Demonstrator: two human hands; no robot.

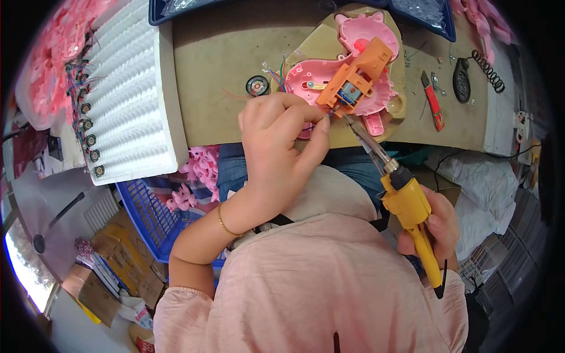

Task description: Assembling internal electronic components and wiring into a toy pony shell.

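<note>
My left hand (281, 138) is closed in a pinch at the lower end of an orange plastic housing (372, 62); a thin wire shows at its fingertips. In my right hand (442, 220) is a yellow soldering iron (409, 203). Its metal tip points up and left, close to the housing's lower end and my left fingertips; whether it touches cannot be made out. The housing, with a small motor (351, 92) inside, lies across a pink animal-shaped toy shell (313, 67). Under the shell is a tan fixture (322, 38). Coloured wires trail beside a round speaker (257, 85).
Left stands a white foam tray (168, 100) with speakers along its edge. A red utility knife (434, 107), a dark oval part (461, 79) and a black coil (488, 72) lie right. Blue bins (158, 13) edge the far side. A blue basket (154, 220) sits below the table.
</note>
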